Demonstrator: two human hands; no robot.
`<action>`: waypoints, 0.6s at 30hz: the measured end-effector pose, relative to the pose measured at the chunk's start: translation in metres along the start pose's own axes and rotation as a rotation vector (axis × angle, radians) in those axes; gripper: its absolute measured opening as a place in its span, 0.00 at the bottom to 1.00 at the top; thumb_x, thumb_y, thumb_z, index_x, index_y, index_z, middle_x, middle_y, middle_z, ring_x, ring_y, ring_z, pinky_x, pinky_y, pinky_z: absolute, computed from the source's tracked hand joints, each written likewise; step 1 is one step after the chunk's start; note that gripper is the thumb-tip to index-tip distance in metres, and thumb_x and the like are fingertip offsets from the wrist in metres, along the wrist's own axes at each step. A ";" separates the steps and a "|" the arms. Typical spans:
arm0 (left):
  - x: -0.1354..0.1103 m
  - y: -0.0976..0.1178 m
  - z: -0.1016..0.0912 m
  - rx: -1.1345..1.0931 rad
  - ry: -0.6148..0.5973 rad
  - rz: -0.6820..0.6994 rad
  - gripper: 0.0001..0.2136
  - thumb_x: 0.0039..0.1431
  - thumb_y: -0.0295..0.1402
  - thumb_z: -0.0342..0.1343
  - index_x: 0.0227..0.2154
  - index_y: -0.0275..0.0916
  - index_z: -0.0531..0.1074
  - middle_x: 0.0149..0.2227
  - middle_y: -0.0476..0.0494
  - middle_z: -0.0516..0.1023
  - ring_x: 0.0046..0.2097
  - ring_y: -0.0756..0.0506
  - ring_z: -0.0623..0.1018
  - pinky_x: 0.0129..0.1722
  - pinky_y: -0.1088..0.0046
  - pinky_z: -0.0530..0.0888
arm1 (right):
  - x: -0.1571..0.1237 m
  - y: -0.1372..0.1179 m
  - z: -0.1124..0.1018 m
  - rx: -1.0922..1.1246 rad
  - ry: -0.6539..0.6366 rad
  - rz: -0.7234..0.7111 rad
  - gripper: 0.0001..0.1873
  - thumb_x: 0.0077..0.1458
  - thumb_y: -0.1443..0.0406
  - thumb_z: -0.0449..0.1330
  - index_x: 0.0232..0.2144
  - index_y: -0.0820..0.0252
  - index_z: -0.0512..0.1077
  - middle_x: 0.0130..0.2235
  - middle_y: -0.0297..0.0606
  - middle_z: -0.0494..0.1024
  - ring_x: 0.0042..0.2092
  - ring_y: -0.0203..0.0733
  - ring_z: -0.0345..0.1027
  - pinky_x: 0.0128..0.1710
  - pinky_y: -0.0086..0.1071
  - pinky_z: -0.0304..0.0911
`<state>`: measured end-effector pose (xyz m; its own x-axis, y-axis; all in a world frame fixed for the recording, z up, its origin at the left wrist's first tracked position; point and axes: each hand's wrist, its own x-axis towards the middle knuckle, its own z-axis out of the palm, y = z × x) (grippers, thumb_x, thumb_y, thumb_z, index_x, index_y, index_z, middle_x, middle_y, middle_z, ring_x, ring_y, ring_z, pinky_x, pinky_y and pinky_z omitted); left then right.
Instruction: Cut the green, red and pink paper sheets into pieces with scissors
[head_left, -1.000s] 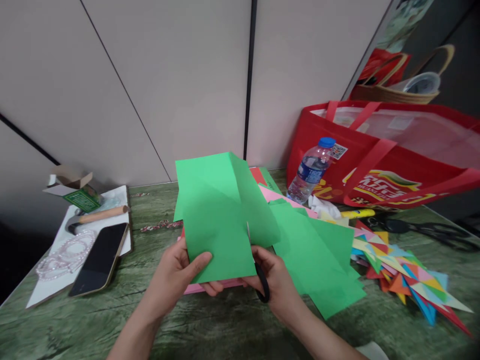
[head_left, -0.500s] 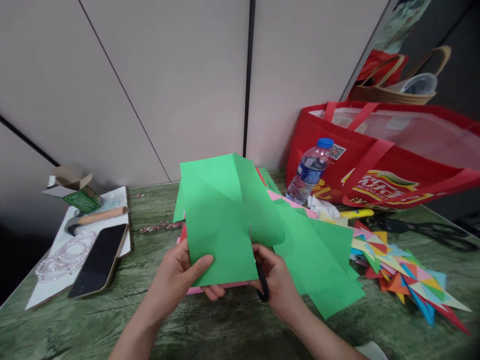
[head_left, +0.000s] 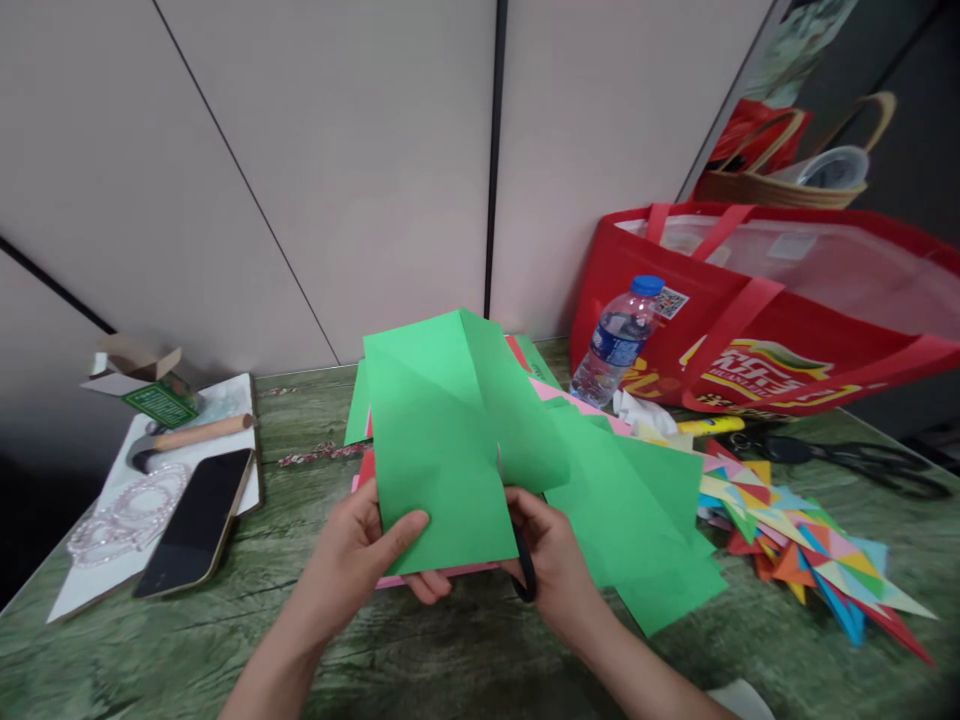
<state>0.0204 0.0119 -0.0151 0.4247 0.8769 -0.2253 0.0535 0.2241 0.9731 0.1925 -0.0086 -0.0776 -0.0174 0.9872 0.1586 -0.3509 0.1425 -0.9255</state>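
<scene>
My left hand (head_left: pixel 375 545) grips the lower left edge of a green paper sheet (head_left: pixel 435 430), thumb on top and fingers beneath. My right hand (head_left: pixel 551 550) is closed round the black handle of a pair of scissors (head_left: pixel 527 570). Their blades are mostly hidden by the paper; a short cut runs up from the sheet's lower edge, and the part on its right bends away. Under the held sheet lie pink and red papers, partly covered. More green sheets (head_left: pixel 637 510) are spread on the table just right of my right hand.
Folded multicoloured paper pieces (head_left: pixel 802 540) lie at the right, near a second pair of black scissors (head_left: pixel 862 460). Behind stand a water bottle (head_left: pixel 615 340) and a red bag (head_left: pixel 750 310). At the left are a phone (head_left: pixel 196 520), a hooked wooden-handled tool (head_left: pixel 202 433) and an opened small box (head_left: pixel 154 385).
The top of the held green sheet tips slightly, its fold shifting a little left. Both hands keep their hold in nearly the same place.
</scene>
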 end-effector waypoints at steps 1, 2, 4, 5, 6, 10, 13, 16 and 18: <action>0.000 0.000 0.000 0.001 0.002 -0.001 0.08 0.55 0.33 0.53 0.36 0.36 0.61 0.19 0.42 0.79 0.20 0.45 0.78 0.18 0.72 0.75 | 0.000 0.000 0.000 -0.004 0.000 -0.001 0.19 0.31 0.60 0.70 0.29 0.58 0.71 0.26 0.34 0.76 0.29 0.41 0.70 0.28 0.29 0.63; 0.000 0.000 0.000 0.003 0.004 -0.001 0.09 0.55 0.33 0.53 0.36 0.36 0.61 0.19 0.42 0.79 0.20 0.44 0.78 0.18 0.72 0.75 | 0.000 0.000 0.000 -0.011 0.001 0.001 0.19 0.31 0.59 0.70 0.29 0.58 0.71 0.26 0.34 0.76 0.29 0.41 0.70 0.28 0.30 0.63; 0.000 -0.001 -0.001 0.002 0.002 0.002 0.09 0.55 0.33 0.53 0.36 0.36 0.61 0.19 0.42 0.79 0.20 0.44 0.78 0.18 0.72 0.75 | 0.000 -0.001 0.000 -0.030 0.005 0.012 0.20 0.31 0.58 0.70 0.28 0.58 0.71 0.26 0.35 0.77 0.28 0.42 0.70 0.28 0.30 0.63; 0.000 -0.001 -0.001 0.002 0.000 0.003 0.09 0.55 0.33 0.53 0.36 0.36 0.61 0.19 0.42 0.79 0.20 0.44 0.78 0.18 0.72 0.75 | 0.000 -0.001 0.000 -0.038 0.007 0.018 0.20 0.31 0.58 0.70 0.28 0.58 0.71 0.25 0.35 0.77 0.28 0.42 0.70 0.28 0.31 0.63; 0.000 -0.001 -0.001 0.003 -0.001 0.001 0.09 0.55 0.33 0.53 0.36 0.36 0.61 0.19 0.42 0.79 0.20 0.44 0.78 0.18 0.72 0.75 | 0.000 -0.001 0.000 -0.040 0.009 0.021 0.20 0.30 0.58 0.70 0.27 0.58 0.71 0.25 0.35 0.77 0.27 0.42 0.70 0.28 0.31 0.63; -0.002 -0.001 -0.001 0.002 0.002 -0.005 0.08 0.56 0.33 0.53 0.36 0.37 0.61 0.19 0.43 0.79 0.21 0.44 0.78 0.18 0.73 0.75 | 0.001 0.000 0.000 -0.029 0.025 0.017 0.19 0.30 0.59 0.70 0.26 0.58 0.70 0.24 0.33 0.77 0.26 0.41 0.69 0.26 0.30 0.63; -0.002 0.000 -0.001 -0.001 0.003 -0.002 0.09 0.55 0.34 0.54 0.35 0.37 0.62 0.19 0.43 0.79 0.20 0.44 0.78 0.18 0.73 0.75 | 0.001 0.001 0.000 -0.034 0.031 0.024 0.18 0.29 0.58 0.70 0.25 0.58 0.70 0.24 0.34 0.76 0.25 0.41 0.69 0.26 0.30 0.63; -0.002 0.001 -0.001 0.008 0.006 -0.001 0.09 0.54 0.34 0.54 0.35 0.36 0.62 0.18 0.42 0.79 0.20 0.44 0.78 0.18 0.72 0.75 | 0.001 0.001 -0.001 -0.048 0.030 0.042 0.19 0.29 0.59 0.71 0.25 0.58 0.70 0.23 0.33 0.76 0.26 0.41 0.69 0.26 0.30 0.63; -0.002 0.002 0.000 0.015 0.008 -0.005 0.10 0.54 0.35 0.54 0.36 0.36 0.62 0.18 0.42 0.79 0.20 0.44 0.78 0.18 0.72 0.75 | 0.001 -0.001 -0.001 -0.059 0.027 0.060 0.18 0.29 0.61 0.71 0.25 0.58 0.70 0.23 0.33 0.76 0.27 0.42 0.69 0.27 0.30 0.63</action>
<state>0.0194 0.0109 -0.0128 0.4169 0.8793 -0.2303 0.0688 0.2221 0.9726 0.1933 -0.0073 -0.0767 -0.0115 0.9956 0.0934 -0.2943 0.0859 -0.9518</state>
